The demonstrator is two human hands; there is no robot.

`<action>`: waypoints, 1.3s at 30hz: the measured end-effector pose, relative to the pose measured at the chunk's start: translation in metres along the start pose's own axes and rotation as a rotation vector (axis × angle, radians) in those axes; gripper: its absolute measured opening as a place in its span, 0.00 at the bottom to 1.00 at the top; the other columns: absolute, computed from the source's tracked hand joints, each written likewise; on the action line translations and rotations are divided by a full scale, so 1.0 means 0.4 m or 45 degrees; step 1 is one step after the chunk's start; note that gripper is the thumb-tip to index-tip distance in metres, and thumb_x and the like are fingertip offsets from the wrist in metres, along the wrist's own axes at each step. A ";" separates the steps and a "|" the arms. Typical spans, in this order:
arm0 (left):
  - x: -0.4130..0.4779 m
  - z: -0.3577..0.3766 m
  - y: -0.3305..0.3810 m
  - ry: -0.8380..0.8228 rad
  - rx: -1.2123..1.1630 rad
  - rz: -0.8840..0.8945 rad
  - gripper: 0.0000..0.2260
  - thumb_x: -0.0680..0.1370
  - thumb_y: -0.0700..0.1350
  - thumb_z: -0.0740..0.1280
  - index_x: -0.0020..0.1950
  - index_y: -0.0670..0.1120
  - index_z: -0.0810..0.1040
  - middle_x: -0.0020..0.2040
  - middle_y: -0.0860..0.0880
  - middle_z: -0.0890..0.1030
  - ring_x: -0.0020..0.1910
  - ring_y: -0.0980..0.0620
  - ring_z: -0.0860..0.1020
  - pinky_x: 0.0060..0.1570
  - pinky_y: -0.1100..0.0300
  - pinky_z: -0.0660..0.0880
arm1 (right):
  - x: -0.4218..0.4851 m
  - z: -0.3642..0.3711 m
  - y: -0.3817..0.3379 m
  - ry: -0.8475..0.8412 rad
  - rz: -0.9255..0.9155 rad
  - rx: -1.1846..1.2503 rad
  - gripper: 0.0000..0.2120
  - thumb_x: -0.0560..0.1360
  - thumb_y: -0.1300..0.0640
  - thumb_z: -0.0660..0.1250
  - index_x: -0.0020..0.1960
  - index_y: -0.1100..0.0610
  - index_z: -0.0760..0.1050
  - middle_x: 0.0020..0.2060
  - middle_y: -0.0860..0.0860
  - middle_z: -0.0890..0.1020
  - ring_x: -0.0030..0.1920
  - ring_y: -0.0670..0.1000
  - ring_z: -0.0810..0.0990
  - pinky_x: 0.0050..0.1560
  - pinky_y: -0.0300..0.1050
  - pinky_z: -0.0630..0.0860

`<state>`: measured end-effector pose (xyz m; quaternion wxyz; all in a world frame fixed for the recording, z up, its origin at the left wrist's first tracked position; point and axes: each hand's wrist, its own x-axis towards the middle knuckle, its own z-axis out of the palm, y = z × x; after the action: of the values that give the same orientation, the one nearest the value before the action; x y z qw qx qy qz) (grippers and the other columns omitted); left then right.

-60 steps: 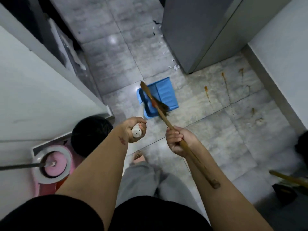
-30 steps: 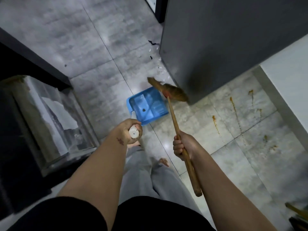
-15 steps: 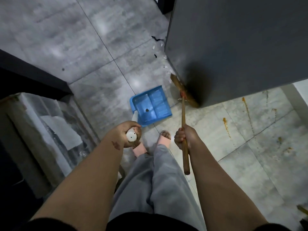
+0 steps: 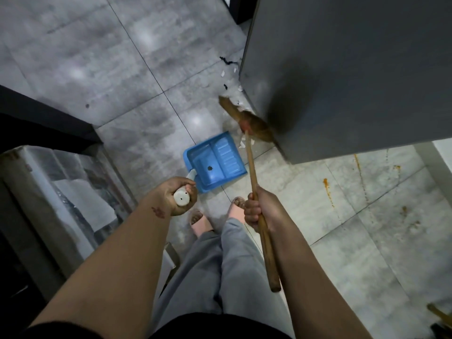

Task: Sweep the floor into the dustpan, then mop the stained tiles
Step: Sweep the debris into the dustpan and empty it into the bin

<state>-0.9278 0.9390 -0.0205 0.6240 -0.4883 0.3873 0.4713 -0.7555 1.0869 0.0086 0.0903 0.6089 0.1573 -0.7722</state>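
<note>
My left hand [image 4: 177,199] grips the white handle of a blue dustpan [image 4: 215,160], which rests on the grey tiles just ahead of my feet. A small dark speck lies inside the pan. My right hand [image 4: 263,211] holds the wooden broom [image 4: 253,172] by its stick. Its brown bristle head is blurred, just beyond the pan and against the base of a grey cabinet [image 4: 342,69]. White and black scraps [image 4: 228,74] lie scattered along the cabinet's foot. Orange-brown stains [image 4: 326,189] streak the lighter tiles to the right.
A dark counter edge and a glass-fronted unit [image 4: 63,192] with a paper sheet inside stand close on my left. My feet in pink slippers [image 4: 199,223] are right behind the dustpan. Another wooden handle [image 4: 440,314] pokes in at the bottom right corner.
I have stepped forward toward the cabinet with the dustpan. The broom swung from over the pan to the cabinet's base, and its head now sits slightly left, nearer the scraps.
</note>
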 end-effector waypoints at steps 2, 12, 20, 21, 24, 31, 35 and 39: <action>-0.003 -0.003 0.010 -0.011 -0.016 -0.003 0.06 0.80 0.39 0.59 0.43 0.41 0.65 0.23 0.47 0.68 0.15 0.54 0.69 0.15 0.66 0.69 | 0.039 0.004 -0.036 0.087 -0.035 -0.021 0.17 0.83 0.50 0.51 0.36 0.54 0.63 0.18 0.46 0.62 0.15 0.44 0.59 0.16 0.31 0.57; -0.025 -0.038 0.042 0.014 -0.082 0.067 0.04 0.77 0.38 0.63 0.46 0.40 0.68 0.24 0.47 0.71 0.17 0.54 0.72 0.16 0.65 0.71 | 0.095 0.083 -0.039 -0.160 0.105 0.218 0.20 0.83 0.46 0.54 0.35 0.54 0.64 0.19 0.46 0.62 0.16 0.42 0.59 0.14 0.32 0.56; -0.066 -0.057 0.076 0.008 -0.152 0.135 0.03 0.78 0.38 0.61 0.46 0.41 0.68 0.22 0.47 0.70 0.16 0.54 0.71 0.16 0.66 0.70 | 0.037 0.062 -0.055 0.008 0.010 0.153 0.20 0.83 0.46 0.53 0.36 0.54 0.63 0.18 0.46 0.61 0.14 0.43 0.59 0.14 0.31 0.55; -0.069 -0.061 0.080 0.013 -0.139 0.139 0.03 0.78 0.38 0.61 0.45 0.41 0.68 0.22 0.48 0.70 0.16 0.54 0.71 0.16 0.66 0.70 | 0.053 0.069 -0.069 0.013 0.035 0.186 0.21 0.83 0.46 0.52 0.35 0.54 0.63 0.18 0.46 0.61 0.14 0.43 0.58 0.14 0.31 0.55; -0.075 -0.072 0.090 0.026 -0.111 0.163 0.03 0.77 0.37 0.62 0.46 0.41 0.68 0.23 0.48 0.70 0.17 0.55 0.71 0.16 0.66 0.70 | 0.101 0.106 -0.082 -0.026 0.129 0.288 0.22 0.84 0.46 0.51 0.33 0.54 0.60 0.18 0.46 0.61 0.14 0.43 0.58 0.13 0.32 0.55; -0.121 -0.089 0.137 -0.008 -0.139 0.169 0.06 0.78 0.39 0.62 0.42 0.41 0.68 0.23 0.48 0.69 0.16 0.54 0.70 0.15 0.66 0.69 | 0.092 0.200 -0.004 -0.268 0.160 0.364 0.22 0.84 0.46 0.52 0.34 0.55 0.64 0.18 0.46 0.63 0.14 0.42 0.60 0.12 0.33 0.58; -0.142 -0.075 0.169 -0.014 -0.105 0.187 0.07 0.77 0.39 0.61 0.40 0.41 0.68 0.22 0.49 0.69 0.16 0.55 0.70 0.15 0.67 0.69 | 0.045 0.199 -0.004 -0.172 0.040 0.148 0.22 0.83 0.46 0.54 0.34 0.55 0.66 0.19 0.46 0.62 0.15 0.43 0.59 0.13 0.33 0.57; -0.145 -0.050 0.209 0.013 -0.132 0.218 0.05 0.77 0.38 0.62 0.42 0.40 0.68 0.23 0.48 0.69 0.16 0.55 0.70 0.15 0.66 0.69 | 0.086 0.195 -0.094 -0.015 -0.040 0.087 0.18 0.83 0.50 0.51 0.35 0.54 0.63 0.18 0.46 0.61 0.15 0.43 0.58 0.15 0.30 0.55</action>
<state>-1.0240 0.9140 0.0093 0.5534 -0.4876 0.4058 0.5398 -0.8474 1.0963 -0.0037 0.0581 0.6045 0.1397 -0.7821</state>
